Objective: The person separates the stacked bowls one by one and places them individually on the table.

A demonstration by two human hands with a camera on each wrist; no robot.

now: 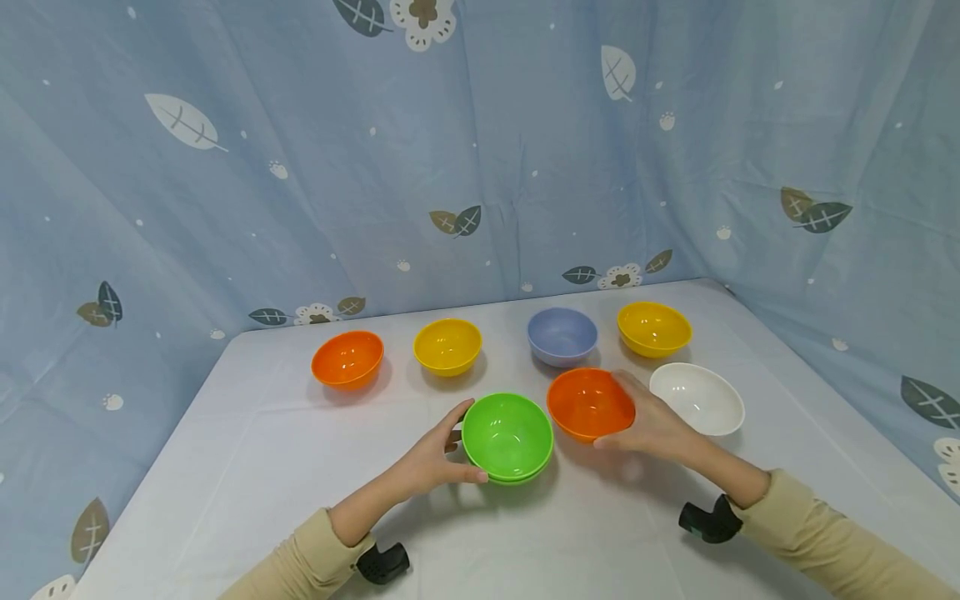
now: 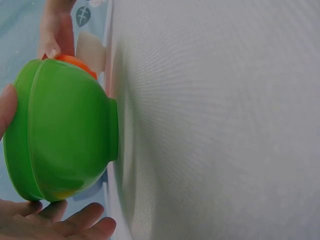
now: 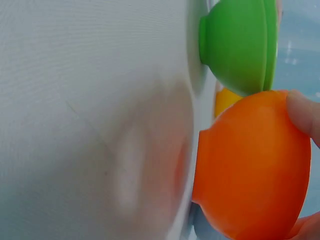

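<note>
Two nested green bowls (image 1: pixel 508 437) stand at the middle of the table, their doubled rim showing in the left wrist view. My left hand (image 1: pixel 433 460) holds them from the left, thumb at the near rim and fingers round the far side. Just right of them, my right hand (image 1: pixel 654 423) grips an orange bowl (image 1: pixel 585 406) by its right side, thumb at the near rim and fingers at the far rim. In the right wrist view the orange bowl (image 3: pixel 252 167) is upright, close over the white cloth, its rim overlapping the green bowls there.
Along the back stand another orange bowl (image 1: pixel 348 361), a yellow bowl (image 1: pixel 447 347), a periwinkle bowl (image 1: pixel 562 337) and a second yellow bowl (image 1: pixel 654 330). A white bowl (image 1: pixel 697 398) is right behind my right hand. A blue patterned curtain (image 1: pixel 375 183) hangs behind the white-covered table (image 1: pixel 262 467).
</note>
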